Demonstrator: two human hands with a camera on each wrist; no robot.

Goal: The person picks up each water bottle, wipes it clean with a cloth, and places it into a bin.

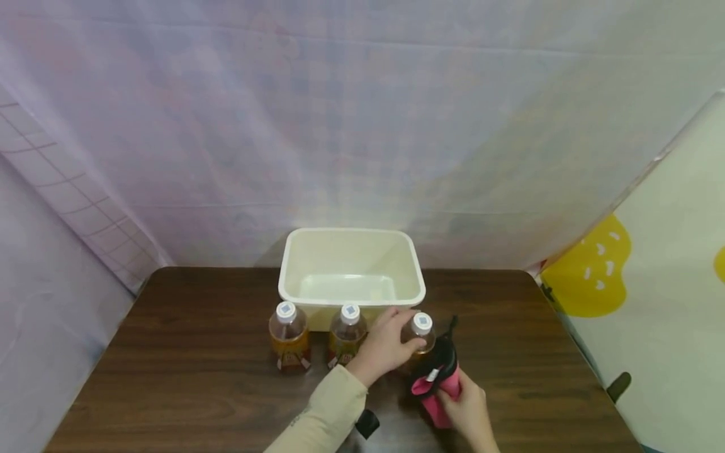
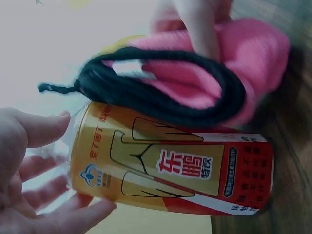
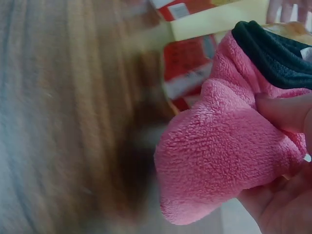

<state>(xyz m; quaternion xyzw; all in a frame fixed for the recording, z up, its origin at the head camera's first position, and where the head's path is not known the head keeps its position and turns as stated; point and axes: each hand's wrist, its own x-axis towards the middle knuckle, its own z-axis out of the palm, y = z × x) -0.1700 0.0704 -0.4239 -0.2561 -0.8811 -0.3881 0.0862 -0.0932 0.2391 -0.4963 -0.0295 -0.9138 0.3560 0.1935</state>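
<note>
My left hand grips the rightmost bottle around its shoulder, just below the white cap. The bottle stands upright; its gold and red label faces the left wrist view. Beside it, my right hand pinches a pink fleece pouch by its side. A thick black rim runs around the pouch's mouth, which gapes a little. Inside the mouth shows a white tag, and a black cord loop sticks out at one end. The pouch's mouth overlaps the bottle's lower part in the head view.
Two similar bottles, one at the left and one in the middle, stand in front of a cream plastic bin. All rest on a dark wooden table. A pale curtain hangs behind the table.
</note>
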